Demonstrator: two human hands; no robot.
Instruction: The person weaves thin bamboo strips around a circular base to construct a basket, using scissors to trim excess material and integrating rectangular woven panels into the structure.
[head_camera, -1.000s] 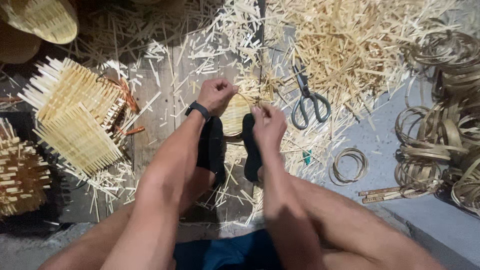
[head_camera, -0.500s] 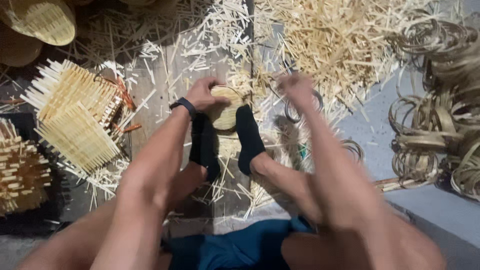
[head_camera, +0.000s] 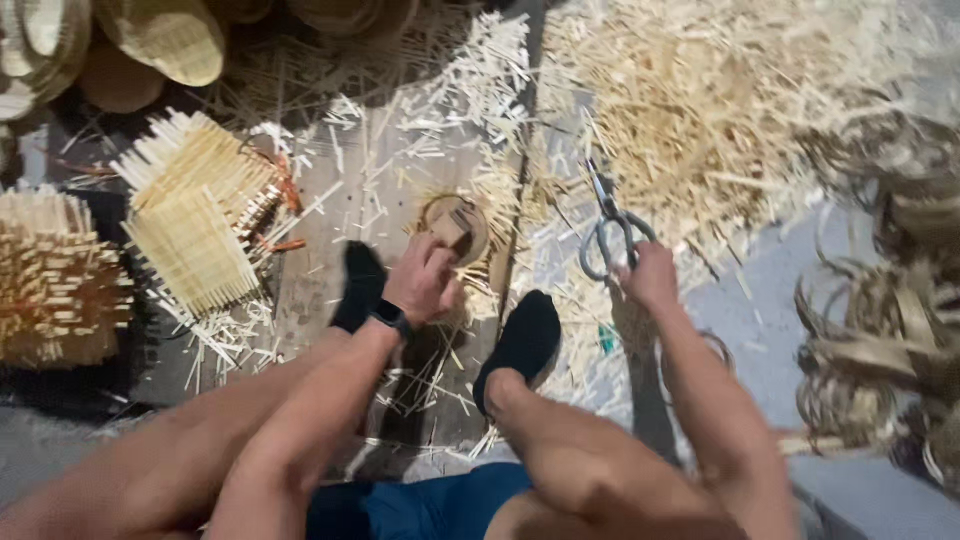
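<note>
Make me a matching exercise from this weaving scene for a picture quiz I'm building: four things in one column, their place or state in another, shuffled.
Things
1. scissors
2. small round woven piece
3. black wristband
4. blocks of woven strips

Places or states
A. on the left wrist
B. lying left of the feet among cuttings
C. under the right hand, at its fingers
D. held by the left hand

Pairs: 1-C, 2-D, 3-A, 4-B

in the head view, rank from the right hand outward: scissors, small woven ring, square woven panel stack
1. scissors: at the right hand's fingertips.
2. small woven ring: off to its left, in the left hand.
3. square woven panel stack: far left.
</note>
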